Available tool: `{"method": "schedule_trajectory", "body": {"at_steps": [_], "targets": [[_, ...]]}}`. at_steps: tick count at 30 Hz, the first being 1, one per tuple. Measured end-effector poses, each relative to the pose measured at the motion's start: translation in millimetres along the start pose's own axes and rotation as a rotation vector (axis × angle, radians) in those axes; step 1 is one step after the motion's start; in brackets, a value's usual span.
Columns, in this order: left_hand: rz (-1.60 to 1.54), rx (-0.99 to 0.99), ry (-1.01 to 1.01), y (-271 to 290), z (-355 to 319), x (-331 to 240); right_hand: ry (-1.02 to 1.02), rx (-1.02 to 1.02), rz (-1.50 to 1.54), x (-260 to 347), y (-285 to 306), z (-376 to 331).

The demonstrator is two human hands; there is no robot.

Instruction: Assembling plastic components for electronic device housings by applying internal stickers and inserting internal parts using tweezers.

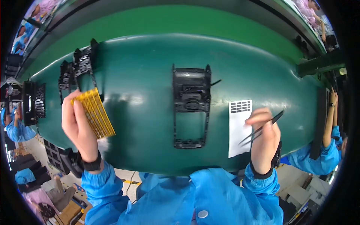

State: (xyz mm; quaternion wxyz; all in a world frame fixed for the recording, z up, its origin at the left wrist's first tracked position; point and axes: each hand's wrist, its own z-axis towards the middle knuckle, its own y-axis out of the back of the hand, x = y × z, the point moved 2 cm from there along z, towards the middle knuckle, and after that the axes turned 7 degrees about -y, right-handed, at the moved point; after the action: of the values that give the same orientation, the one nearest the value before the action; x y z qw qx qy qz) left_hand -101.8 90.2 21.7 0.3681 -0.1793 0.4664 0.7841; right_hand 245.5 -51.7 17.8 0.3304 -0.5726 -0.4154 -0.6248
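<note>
Between the thumb and fingers of my left hand [79, 125] is a yellow gridded sheet [96, 112], tilted above the table's left part. My right hand [265, 138] grips a pair of dark tweezers [261, 129], whose tips point left and stand apart over a white sheet [239, 131]. Rows of small black rectangular pieces [240, 106] show at that sheet's far end. At mid table lies a black plastic frame [192, 107] with a large rectangular opening in its near half. A thin black piece [215, 83] sticks out from its right side.
More black plastic frames [80, 67] stand at the far left, just beyond my left hand. A dark part [33, 103] rests at the table's left end. Green table [150, 157] spreads underneath. Co-workers [324, 146] sit at both sides; a green beam [322, 64] is at right.
</note>
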Motion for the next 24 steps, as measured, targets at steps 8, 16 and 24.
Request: {"method": "schedule_trajectory", "body": {"at_steps": [8,16,24], "targets": [[-0.659,0.912,-0.526,-72.8,-36.4,-130.7,-0.182,-0.026,0.130,-20.3,43.4,7.2],[-0.302,0.853,-0.705,-151.7,-75.7,-187.3,-0.176,-0.040,0.020,-41.4,76.0,26.1],[-0.169,0.907,-0.728,-165.7,-78.2,-183.5,-0.186,-0.017,0.043,-47.5,78.2,27.9]]}}
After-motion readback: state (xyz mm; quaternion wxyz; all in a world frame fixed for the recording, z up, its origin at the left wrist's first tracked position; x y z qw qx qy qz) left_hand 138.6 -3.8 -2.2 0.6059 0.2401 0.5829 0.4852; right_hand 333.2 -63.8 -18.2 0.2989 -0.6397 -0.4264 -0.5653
